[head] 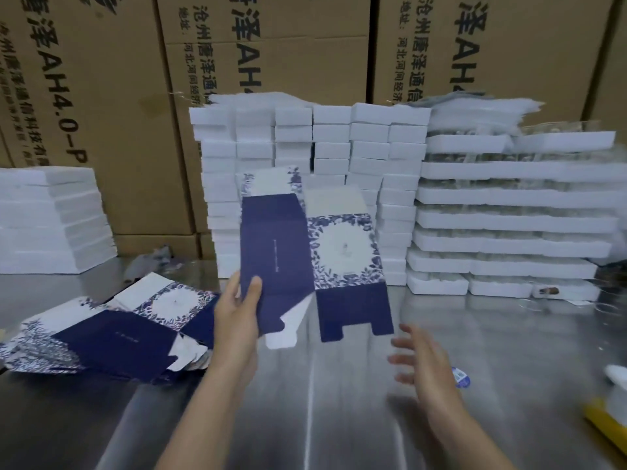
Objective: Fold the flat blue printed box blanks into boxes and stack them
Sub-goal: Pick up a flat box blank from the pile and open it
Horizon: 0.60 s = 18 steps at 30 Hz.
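1. Brushed-metal worktop (441, 418) fills the foreground, backed by a wall of brown cartons (101, 96) printed in black.
2. One flat box blank (278, 245) is held upright above the worktop at the centre. A dark blue panel, a leaf-wreath panel and unfolded flaps are shown.
3. The blank is gripped at its lower left edge by the left hand (234, 317), with the thumb laid on the blue face and the fingers hidden behind.
4. The right hand (420, 361) is seen below and right of the blank, apart from it, with fingers spread wide and nothing held. It is blurred.
5. Left of the blank, a loose pile of further blanks (112, 337) is spread flat on the worktop.
6. Behind the blank, small white boxes (339, 147) are stacked in columns. Right of it, white trays (509, 212) are piled in layers. Far to its left, a second white stack (51, 218) is set.
7. Below and right of the blank, a small blue-and-white label (459, 378) is seen just beside the right hand, and a yellow object (607, 422) is cut off by the frame edge.
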Tool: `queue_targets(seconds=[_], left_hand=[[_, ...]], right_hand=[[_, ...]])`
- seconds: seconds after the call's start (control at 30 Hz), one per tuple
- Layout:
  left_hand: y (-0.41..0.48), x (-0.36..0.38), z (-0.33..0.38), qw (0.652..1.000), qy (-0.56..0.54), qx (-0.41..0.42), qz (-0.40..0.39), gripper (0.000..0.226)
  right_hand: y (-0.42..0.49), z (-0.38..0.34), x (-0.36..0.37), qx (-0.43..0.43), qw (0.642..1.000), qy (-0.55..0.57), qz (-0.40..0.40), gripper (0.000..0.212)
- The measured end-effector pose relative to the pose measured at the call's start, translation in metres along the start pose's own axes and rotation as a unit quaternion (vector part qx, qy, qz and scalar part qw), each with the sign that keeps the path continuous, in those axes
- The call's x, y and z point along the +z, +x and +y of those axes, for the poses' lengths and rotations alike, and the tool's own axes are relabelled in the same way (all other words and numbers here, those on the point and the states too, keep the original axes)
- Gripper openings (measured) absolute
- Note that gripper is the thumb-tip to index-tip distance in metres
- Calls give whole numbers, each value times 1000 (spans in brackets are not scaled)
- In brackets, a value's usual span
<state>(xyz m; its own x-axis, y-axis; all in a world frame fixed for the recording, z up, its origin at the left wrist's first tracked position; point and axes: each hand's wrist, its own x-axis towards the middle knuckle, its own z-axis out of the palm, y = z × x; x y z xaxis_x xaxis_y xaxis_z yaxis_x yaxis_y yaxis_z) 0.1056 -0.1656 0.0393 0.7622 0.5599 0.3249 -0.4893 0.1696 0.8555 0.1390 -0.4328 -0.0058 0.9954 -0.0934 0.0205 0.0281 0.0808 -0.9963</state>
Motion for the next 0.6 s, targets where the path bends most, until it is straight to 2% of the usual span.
queue_targets(seconds=[0.07, 0.1, 0.2, 0.23, 0.33, 0.4, 0.5, 0.6], left_hand=[[-12, 17, -38, 997, -21, -61, -33, 29], [-18, 22, -53, 995, -25, -81, -45, 24], [-31, 22, -77, 992, -7, -111, -65, 20], [-32, 20, -78, 991, -10, -116, -64, 20], [-34, 18, -72, 990, -4, -123, -71, 18], [-37, 20, -68, 989, -2, -121, -82, 19], [-42, 26, -63, 987, 1, -127, -100, 32], [-47, 31, -56, 985, 6, -131, -115, 30]], right_hand=[[7, 7, -2, -43, 994, 43, 96, 28], [8, 13, -5, -50, 991, 47, 116, 30], [12, 27, -12, -69, 995, 4, 75, 39], [12, 29, -13, -84, 995, -29, 52, 48], [7, 31, -10, -121, 978, -168, -4, 102], [3, 31, -5, -147, 957, -249, -11, 123], [1, 27, 0, -191, 939, -285, 19, 127], [0, 24, 3, -216, 928, -300, 48, 127]])
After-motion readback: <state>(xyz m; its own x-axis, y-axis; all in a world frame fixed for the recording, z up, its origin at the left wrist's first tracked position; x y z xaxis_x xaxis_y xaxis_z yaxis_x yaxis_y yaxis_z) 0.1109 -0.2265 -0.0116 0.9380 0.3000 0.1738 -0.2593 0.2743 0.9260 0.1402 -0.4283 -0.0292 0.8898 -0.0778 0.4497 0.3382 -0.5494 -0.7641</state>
